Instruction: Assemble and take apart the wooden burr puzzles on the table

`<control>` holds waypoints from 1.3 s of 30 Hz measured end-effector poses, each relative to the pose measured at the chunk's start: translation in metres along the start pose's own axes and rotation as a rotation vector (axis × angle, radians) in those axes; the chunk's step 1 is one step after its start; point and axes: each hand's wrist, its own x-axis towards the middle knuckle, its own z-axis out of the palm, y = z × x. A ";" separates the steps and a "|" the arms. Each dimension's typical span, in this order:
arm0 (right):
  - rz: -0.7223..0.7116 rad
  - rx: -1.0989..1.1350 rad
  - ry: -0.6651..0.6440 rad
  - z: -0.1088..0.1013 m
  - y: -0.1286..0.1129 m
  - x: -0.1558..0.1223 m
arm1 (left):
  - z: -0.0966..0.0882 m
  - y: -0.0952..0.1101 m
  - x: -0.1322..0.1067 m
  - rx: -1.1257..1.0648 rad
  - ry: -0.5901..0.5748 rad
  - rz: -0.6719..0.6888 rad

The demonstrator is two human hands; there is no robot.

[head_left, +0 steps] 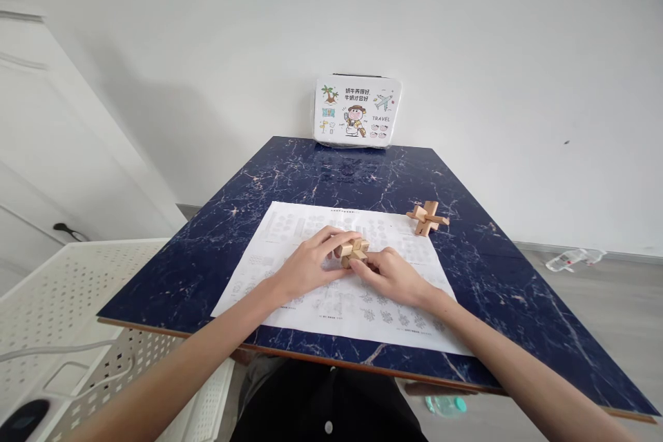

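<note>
Between my two hands is a light wooden interlocking puzzle [355,248], held just over a printed sheet. My left hand [315,259] grips it from the left, with fingers over its top and the thumb below. From the right, my right hand [387,271] pinches its lower side between thumb and curled fingers. Parts of the puzzle are hidden by the fingers. The white instruction sheet [295,228] lies under both hands and carries small line drawings. A second wooden puzzle [427,218], cross-shaped and redder, rests at the sheet's upper right corner.
The dark blue marbled table [233,221] holds everything. A white case [357,112] with cartoon prints leans on the wall at the back. At left stands a white perforated rack [67,276] with a cable. Plastic bottles [574,260] lie on the floor at right.
</note>
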 end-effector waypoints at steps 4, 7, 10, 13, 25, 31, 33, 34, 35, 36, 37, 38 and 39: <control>0.018 -0.006 -0.007 0.000 -0.001 0.000 | 0.001 -0.003 0.000 0.018 0.025 -0.018; 0.012 0.020 -0.009 -0.002 -0.003 -0.001 | 0.001 -0.002 0.000 0.012 0.040 -0.020; -0.018 0.088 0.000 -0.004 -0.006 -0.002 | 0.001 0.000 0.002 -0.018 0.086 -0.041; -0.002 0.123 0.108 -0.006 -0.006 -0.002 | 0.001 0.002 0.005 -0.110 0.145 -0.071; -0.024 0.069 0.262 -0.006 -0.002 0.001 | -0.003 0.006 0.007 -0.419 0.107 -0.198; -0.014 0.185 0.139 -0.014 -0.010 0.000 | -0.003 0.010 0.007 -0.461 0.077 -0.190; -0.010 0.215 0.097 -0.017 -0.013 -0.002 | -0.004 0.011 0.007 -0.476 0.064 -0.188; -0.005 0.231 0.079 -0.019 -0.014 -0.002 | -0.004 0.012 0.007 -0.483 0.057 -0.186; 0.003 0.252 0.062 -0.020 -0.014 -0.002 | -0.004 0.012 0.007 -0.487 0.050 -0.184; 0.013 0.275 0.045 -0.020 -0.013 -0.003 | -0.004 0.012 0.007 -0.487 0.046 -0.179; 0.024 0.301 0.027 -0.021 -0.012 -0.003 | -0.004 0.013 0.007 -0.485 0.041 -0.173; 0.036 0.329 0.008 -0.021 -0.010 -0.003 | -0.004 0.013 0.007 -0.479 0.037 -0.167; 0.047 0.359 -0.009 -0.020 -0.009 -0.003 | -0.005 0.013 0.006 -0.471 0.033 -0.161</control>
